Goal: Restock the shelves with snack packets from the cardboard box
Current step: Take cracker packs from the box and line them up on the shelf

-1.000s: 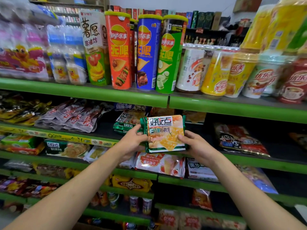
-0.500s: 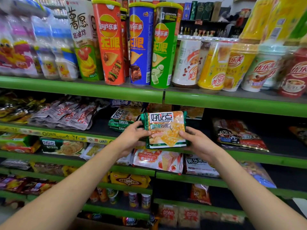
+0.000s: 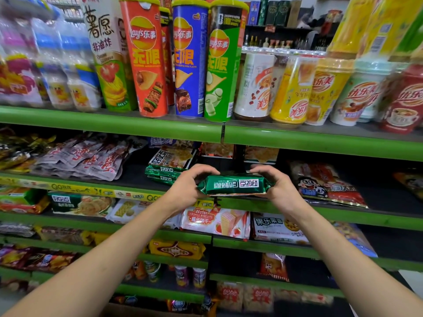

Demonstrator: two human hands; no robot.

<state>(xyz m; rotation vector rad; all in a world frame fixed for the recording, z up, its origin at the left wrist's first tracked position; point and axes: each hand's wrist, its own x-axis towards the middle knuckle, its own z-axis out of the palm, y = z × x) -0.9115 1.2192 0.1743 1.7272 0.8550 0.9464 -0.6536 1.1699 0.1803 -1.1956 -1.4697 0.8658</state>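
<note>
A green biscuit packet [image 3: 235, 185] lies flat between both hands, its edge with upside-down print facing me, just above the front lip of the second green shelf [image 3: 343, 212]. My left hand [image 3: 186, 187] grips its left end and my right hand [image 3: 275, 187] grips its right end, fingers curled over the top. A stack of matching green packets [image 3: 168, 167] sits on the same shelf just left of it. The cardboard box shows only as a brown sliver [image 3: 146, 311] at the bottom edge.
Tall crisp tubes [image 3: 146, 58] and drink cups [image 3: 295, 88] fill the top shelf. Silver pouches [image 3: 87, 159] lie left on the second shelf, a cartoon bag [image 3: 325, 181] right. Wafer packs [image 3: 215, 221] and other snacks fill the lower shelves.
Both hands have tipped the packet from upright, face toward me, to lying flat, and lowered it toward the shelf lip. The view has shifted a little closer to the shelves.
</note>
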